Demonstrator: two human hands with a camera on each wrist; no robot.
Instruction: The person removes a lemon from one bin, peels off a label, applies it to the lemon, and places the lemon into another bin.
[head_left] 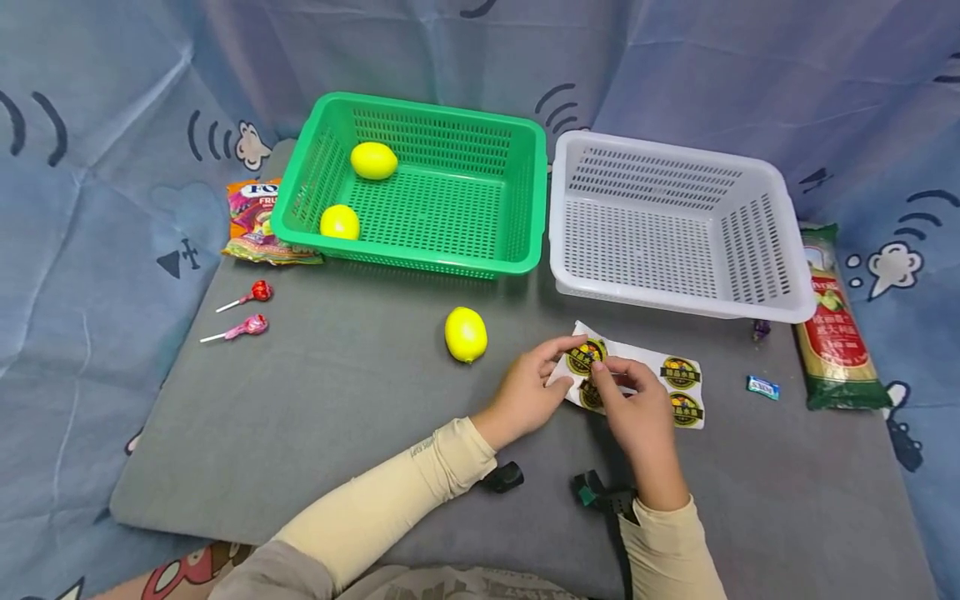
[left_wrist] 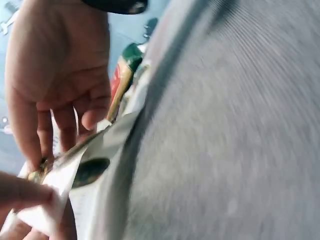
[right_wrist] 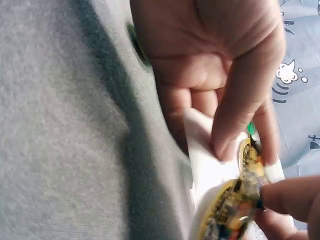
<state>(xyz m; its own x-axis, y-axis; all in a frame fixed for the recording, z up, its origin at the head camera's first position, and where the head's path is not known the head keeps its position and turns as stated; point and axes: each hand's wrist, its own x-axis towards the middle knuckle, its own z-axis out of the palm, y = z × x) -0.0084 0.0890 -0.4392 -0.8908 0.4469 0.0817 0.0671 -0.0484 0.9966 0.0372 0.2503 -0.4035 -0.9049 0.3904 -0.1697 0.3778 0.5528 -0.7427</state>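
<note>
**Both hands at the near-left end of the sticker sheet**

Head view: a white sticker sheet lies on the grey mat, just in front of the white basket. Its long axis runs from near left to far right, and round green-and-yellow stickers show along it. The left hand holds the sheet's left end, thumb and fingers curled around the edge. The right hand comes in from the near side, its fingertips pinched on a sticker at that same end. Both hands meet at one corner, so neither is clearly the nearer; the rest of the sheet stretches away to the right of them. A loose lemon sits on the mat just left of the left hand. Two more lemons lie in the green basket farther back.

Left wrist view: the picture is blurred. The sheet's edge is lifted off the mat, with the left hand's fingers behind it and a fingertip of the other hand at the lower left corner.

Right wrist view: the right hand's thumb presses down on the white sheet, and a fingertip from the left hand grips a partly raised sticker at its rim.
</note>
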